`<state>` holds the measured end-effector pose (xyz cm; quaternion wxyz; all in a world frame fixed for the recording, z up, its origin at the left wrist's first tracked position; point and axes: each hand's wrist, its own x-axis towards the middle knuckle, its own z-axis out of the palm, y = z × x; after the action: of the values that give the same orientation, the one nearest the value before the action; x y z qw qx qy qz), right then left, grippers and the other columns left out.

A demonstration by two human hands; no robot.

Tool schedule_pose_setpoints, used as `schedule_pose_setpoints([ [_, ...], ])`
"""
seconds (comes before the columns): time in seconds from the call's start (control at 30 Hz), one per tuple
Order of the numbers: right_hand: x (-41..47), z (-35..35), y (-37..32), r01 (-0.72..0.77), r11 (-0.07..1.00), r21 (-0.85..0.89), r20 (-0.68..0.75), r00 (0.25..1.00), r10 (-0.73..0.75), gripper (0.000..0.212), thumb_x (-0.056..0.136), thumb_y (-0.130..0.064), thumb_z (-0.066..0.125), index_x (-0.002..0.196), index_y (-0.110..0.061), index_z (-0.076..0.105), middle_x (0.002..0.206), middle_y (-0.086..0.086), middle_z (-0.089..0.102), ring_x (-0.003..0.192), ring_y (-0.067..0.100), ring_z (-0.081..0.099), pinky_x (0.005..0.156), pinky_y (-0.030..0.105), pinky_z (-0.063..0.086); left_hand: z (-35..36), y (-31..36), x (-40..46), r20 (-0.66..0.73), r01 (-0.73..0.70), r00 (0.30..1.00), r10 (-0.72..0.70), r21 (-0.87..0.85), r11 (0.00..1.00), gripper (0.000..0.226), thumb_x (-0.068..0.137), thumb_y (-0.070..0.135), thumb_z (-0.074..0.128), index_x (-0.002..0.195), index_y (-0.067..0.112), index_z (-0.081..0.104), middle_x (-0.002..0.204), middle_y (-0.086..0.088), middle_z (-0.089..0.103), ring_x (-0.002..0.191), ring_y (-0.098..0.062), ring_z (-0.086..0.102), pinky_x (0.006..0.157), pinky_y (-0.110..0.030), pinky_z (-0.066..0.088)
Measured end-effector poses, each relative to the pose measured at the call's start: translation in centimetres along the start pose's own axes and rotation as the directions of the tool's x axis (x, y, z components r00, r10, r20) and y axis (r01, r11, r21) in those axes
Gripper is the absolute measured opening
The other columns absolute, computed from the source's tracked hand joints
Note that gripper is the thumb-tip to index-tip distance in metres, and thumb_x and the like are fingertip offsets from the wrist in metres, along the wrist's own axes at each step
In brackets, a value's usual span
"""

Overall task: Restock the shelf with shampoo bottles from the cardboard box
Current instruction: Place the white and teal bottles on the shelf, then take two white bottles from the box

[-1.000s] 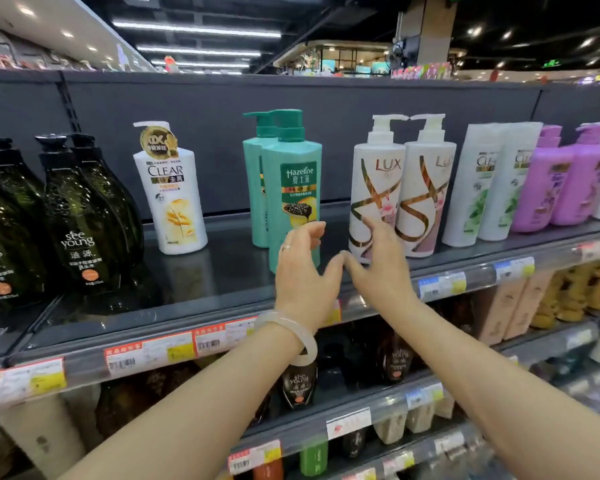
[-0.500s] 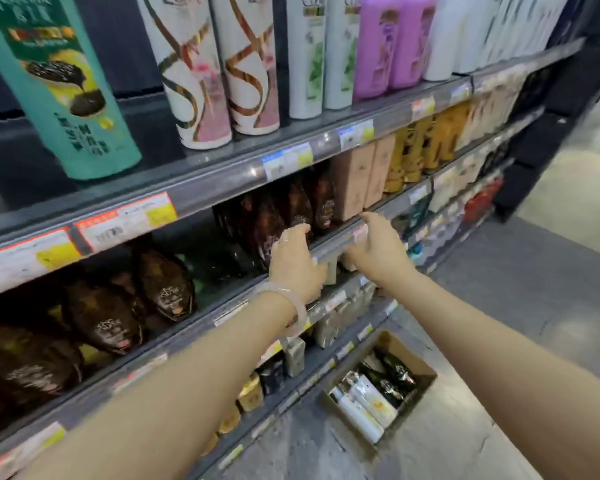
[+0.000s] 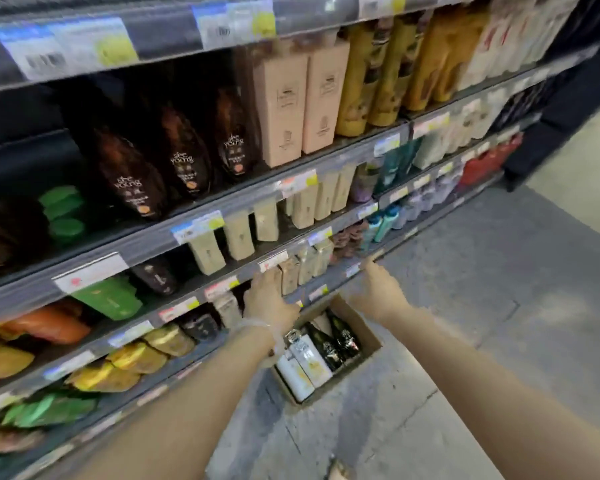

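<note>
Both empty, loosely open hands, left hand (image 3: 269,299) and right hand (image 3: 381,292), hang above the cardboard box (image 3: 361,327) of shampoo bottles (image 3: 312,358) beside the shelf (image 3: 222,202) edge, bare floor (image 3: 499,306) to the right.

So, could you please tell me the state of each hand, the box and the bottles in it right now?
Left hand: open, empty, reaching down above the box.
Right hand: open, empty, fingers spread.
Cardboard box: open on the floor, partly filled.
White bottles: lying in the box, untouched.
Dark bottles: lying beside the white ones, untouched.
</note>
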<state>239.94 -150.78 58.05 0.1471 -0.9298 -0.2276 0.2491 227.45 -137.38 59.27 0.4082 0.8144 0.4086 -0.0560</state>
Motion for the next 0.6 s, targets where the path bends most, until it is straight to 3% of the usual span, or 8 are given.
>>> schedule_pose_setpoints([
  [0.1, 2.8, 1.8, 2.0, 0.009, 1.0, -0.023, 0.099, 0.995, -0.006, 0.055, 0.087, -0.026, 0.061, 0.131, -0.005, 0.037, 0.131, 0.017, 0.046, 0.121, 0.035, 0.043, 0.093, 0.038, 0.04, 3.0, -1.4, 1.0, 0.027, 0.142, 0.99, -0.141, -0.012, 0.99, 0.079, 0.082, 0.025, 0.067, 0.146, 0.011, 0.023, 0.14, -0.014, 0.044, 0.123, -0.032, 0.048, 0.096, -0.039, 0.044],
  [0.27, 7.5, 5.7, 2.6, 0.01, 1.0, -0.008, 0.222, 0.975, -0.008, 0.058, 0.088, -0.026, 0.06, 0.136, -0.008, 0.035, 0.138, 0.016, 0.042, 0.129, 0.035, 0.039, 0.102, 0.039, 0.037, 6.9, -3.8, 5.3, 0.008, 0.259, 0.966, -0.259, 0.001, 0.966, 0.059, 0.085, 0.021, 0.064, 0.135, 0.008, 0.037, 0.133, -0.014, 0.05, 0.122, -0.029, 0.049, 0.094, -0.032, 0.042],
  [0.4, 12.8, 11.2, 4.8, -0.008, 0.999, 0.048, 0.254, 0.967, -0.004, 0.056, 0.085, -0.032, 0.063, 0.13, -0.007, 0.04, 0.127, 0.013, 0.05, 0.123, 0.033, 0.047, 0.1, 0.04, 0.043, 11.4, -6.8, 10.2, 0.048, 0.319, 0.947, -0.318, -0.019, 0.947, 0.065, 0.086, 0.026, 0.063, 0.14, 0.008, 0.033, 0.143, -0.011, 0.042, 0.131, -0.026, 0.041, 0.104, -0.028, 0.035],
  [0.53, 17.9, 18.2, 8.8, -0.073, 0.997, 0.009, 0.386, 0.92, 0.064, 0.07, 0.086, -0.029, 0.063, 0.143, -0.01, 0.027, 0.141, 0.012, 0.04, 0.132, 0.031, 0.038, 0.108, 0.038, 0.035, 18.4, -11.2, 14.5, 0.095, 0.447, 0.891, -0.444, -0.008, 0.894, 0.073, 0.085, 0.029, 0.064, 0.144, 0.01, 0.025, 0.147, -0.009, 0.037, 0.135, -0.025, 0.037, 0.108, -0.028, 0.029],
  [0.6, 19.8, 22.1, 11.2, -0.102, 0.995, 0.004, 0.435, 0.896, 0.09, 0.071, 0.086, -0.031, 0.063, 0.144, -0.011, 0.027, 0.143, 0.011, 0.039, 0.134, 0.03, 0.036, 0.108, 0.037, 0.034, 22.3, -13.5, 15.9, 0.119, 0.519, 0.85, -0.513, -0.026, 0.854, 0.071, 0.081, 0.025, 0.069, 0.14, 0.01, 0.033, 0.142, -0.01, 0.042, 0.131, -0.027, 0.042, 0.107, -0.03, 0.033],
])
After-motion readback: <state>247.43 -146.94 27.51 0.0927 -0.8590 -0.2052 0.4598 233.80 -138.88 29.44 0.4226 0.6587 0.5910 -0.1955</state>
